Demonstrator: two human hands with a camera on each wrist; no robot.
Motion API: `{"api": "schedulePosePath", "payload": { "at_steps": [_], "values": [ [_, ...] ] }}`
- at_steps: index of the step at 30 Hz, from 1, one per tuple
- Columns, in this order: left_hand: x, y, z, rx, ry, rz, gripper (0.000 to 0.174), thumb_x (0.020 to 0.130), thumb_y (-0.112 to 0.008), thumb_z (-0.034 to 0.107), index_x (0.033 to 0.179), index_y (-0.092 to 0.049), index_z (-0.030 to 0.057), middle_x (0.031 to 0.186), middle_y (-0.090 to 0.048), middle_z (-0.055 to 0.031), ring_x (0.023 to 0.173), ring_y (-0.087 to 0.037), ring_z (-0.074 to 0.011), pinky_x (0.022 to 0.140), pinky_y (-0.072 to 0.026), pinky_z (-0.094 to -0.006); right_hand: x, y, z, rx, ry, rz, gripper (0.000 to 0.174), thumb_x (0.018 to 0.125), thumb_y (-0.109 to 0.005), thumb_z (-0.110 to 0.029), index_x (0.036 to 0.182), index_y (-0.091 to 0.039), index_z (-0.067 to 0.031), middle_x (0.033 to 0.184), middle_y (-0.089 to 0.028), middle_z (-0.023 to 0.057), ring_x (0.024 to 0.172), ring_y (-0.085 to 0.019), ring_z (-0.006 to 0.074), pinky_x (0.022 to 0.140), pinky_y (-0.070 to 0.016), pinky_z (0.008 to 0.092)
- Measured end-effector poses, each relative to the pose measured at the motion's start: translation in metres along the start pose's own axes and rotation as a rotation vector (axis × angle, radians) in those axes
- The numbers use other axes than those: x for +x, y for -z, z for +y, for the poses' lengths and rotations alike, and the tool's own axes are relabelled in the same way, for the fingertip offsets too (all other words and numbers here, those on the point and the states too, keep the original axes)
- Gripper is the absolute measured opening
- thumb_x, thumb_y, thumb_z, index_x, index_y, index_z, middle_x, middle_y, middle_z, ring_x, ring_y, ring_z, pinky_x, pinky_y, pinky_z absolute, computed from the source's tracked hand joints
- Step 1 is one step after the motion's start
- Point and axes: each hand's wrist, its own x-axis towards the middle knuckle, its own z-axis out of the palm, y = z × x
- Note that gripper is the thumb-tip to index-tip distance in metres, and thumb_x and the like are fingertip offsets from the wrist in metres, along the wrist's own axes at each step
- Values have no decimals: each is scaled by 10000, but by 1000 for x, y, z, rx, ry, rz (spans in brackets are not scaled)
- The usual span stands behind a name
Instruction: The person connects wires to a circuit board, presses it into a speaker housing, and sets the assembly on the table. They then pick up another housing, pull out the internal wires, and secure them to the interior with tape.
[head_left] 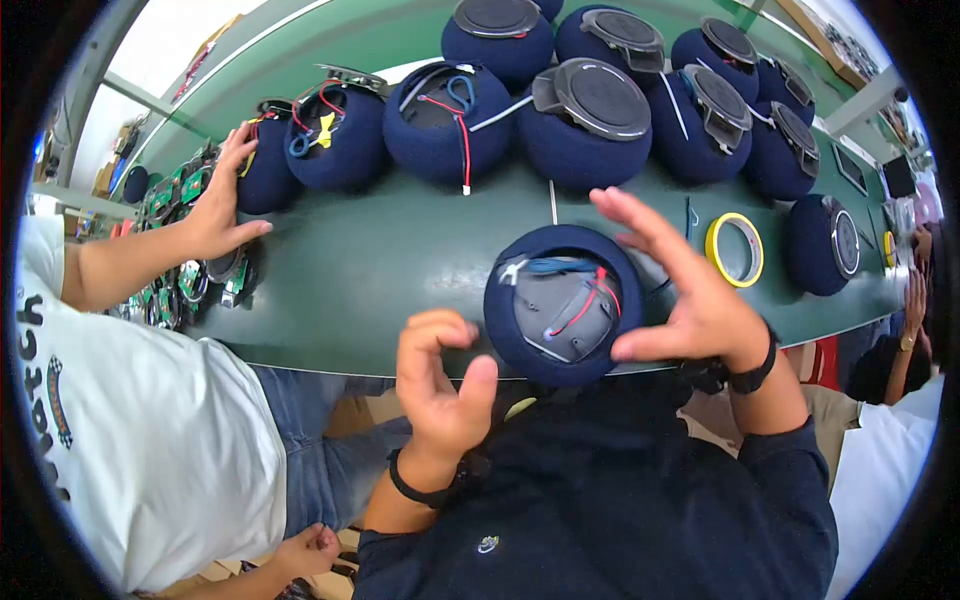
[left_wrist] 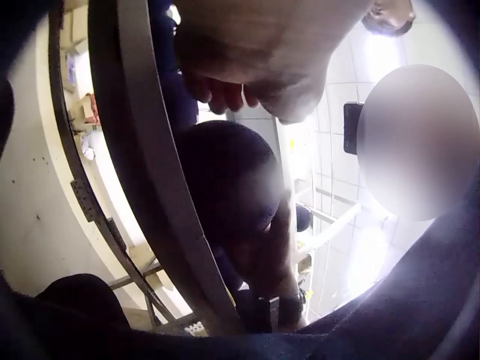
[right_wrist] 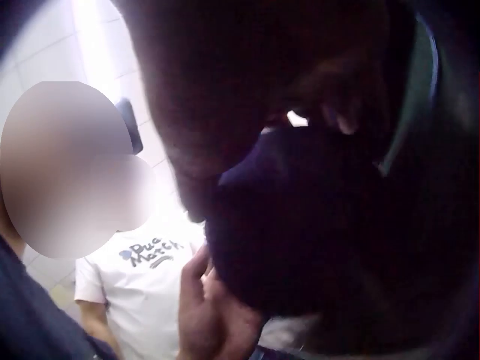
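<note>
A round navy fabric-covered speaker housing (head_left: pixel 505 310) sits at the near edge of the green table, its opening facing up. Inside show a grey panel (head_left: pixel 590 318), a red wire (head_left: pixel 572 322) and a bundled blue cable (head_left: pixel 560 266). My right hand (head_left: pixel 700 305) is spread at its right side, thumb tip at the rim and fingers extended past it. To the left of the housing, my left hand (head_left: pixel 440 390) is raised with fingers loosely bent and nothing between them. In the right wrist view the housing (right_wrist: pixel 300 232) appears dark, with the left hand (right_wrist: pixel 221 319) below it.
More navy housings (head_left: pixel 450 125) line the back of the table, several with black speaker drivers (head_left: pixel 600 100) on top. A yellow tape roll (head_left: pixel 757 250) lies to the right. Green circuit boards (head_left: pixel 190 285) are piled at left, where another person's hand (head_left: pixel 215 205) touches a housing.
</note>
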Motion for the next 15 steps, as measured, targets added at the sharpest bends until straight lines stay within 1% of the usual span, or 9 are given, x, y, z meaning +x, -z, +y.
{"api": "schedulePosePath", "payload": {
  "at_steps": [1,4,5,7,8,10,13,14,15],
  "values": [
    [6,-2,1,23,74,-12,576,922,-711,276,1356,-475,-19,1253,-564,-156,1112,-580,-220,957,-472,-350,-1,6,4,-24,25,40,1136,722,-936,-323,1614,-285,-56,1648,-354,132,1507,-363,294,1178,-358,442],
    [21,-21,6,-118,176,-18,755,909,-735,307,1479,-374,-33,1331,-528,-155,1185,-561,-236,1003,-458,-375,-9,3,9,-12,-37,267,1006,740,-921,-292,1562,-395,-50,1556,-468,156,1425,-461,282,1152,-379,441],
    [18,-18,3,-113,203,-77,948,845,-817,344,1543,-300,-38,1351,-504,-138,1199,-543,-239,1003,-450,-381,-14,-2,8,-8,-44,270,1006,740,-921,-292,1562,-395,-50,1556,-468,156,1425,-461,282,1152,-379,441],
    [11,-12,6,2,185,-137,936,802,-850,282,1521,-337,-26,1323,-511,-135,1155,-545,-231,954,-461,-370,-24,-16,-2,-61,-33,276,939,740,-921,-299,1514,-459,-34,1514,-498,188,1388,-493,311,1141,-386,442],
    [7,-10,9,116,159,-194,929,758,-883,221,1500,-374,-14,1295,-518,-132,1111,-547,-223,905,-472,-359,-22,-14,-21,-251,78,174,938,726,-929,-309,1494,-477,-15,1511,-490,216,1391,-489,350,1148,-378,466],
    [0,-8,13,218,113,-186,881,705,-928,238,1413,-466,-8,1191,-560,-114,1015,-562,-207,860,-473,-338,-18,-24,-19,-248,136,148,1000,710,-937,-322,1516,-439,-2,1535,-470,222,1422,-460,374,1178,-346,494],
    [1,2,15,104,73,-159,473,749,-864,143,1137,-631,5,963,-593,-78,856,-566,-181,784,-470,-306,-9,-5,-4,-61,145,-10,1094,703,-941,-292,1566,-342,14,1596,-414,205,1484,-397,372,1217,-316,459],
    [6,6,14,144,60,-188,495,854,-787,211,1229,-567,-26,1065,-567,-103,919,-532,-168,830,-451,-302,-7,-2,4,72,168,-18,1105,706,-940,-261,1576,-318,21,1596,-415,199,1486,-400,347,1223,-315,430],
    [17,7,16,200,-6,-225,495,831,-797,188,1234,-584,-8,1167,-564,-142,998,-558,-206,878,-465,-326,-4,5,9,50,194,-82,1155,712,-944,-285,1589,-259,21,1601,-392,233,1498,-376,364,1232,-293,446]
  ]
}}
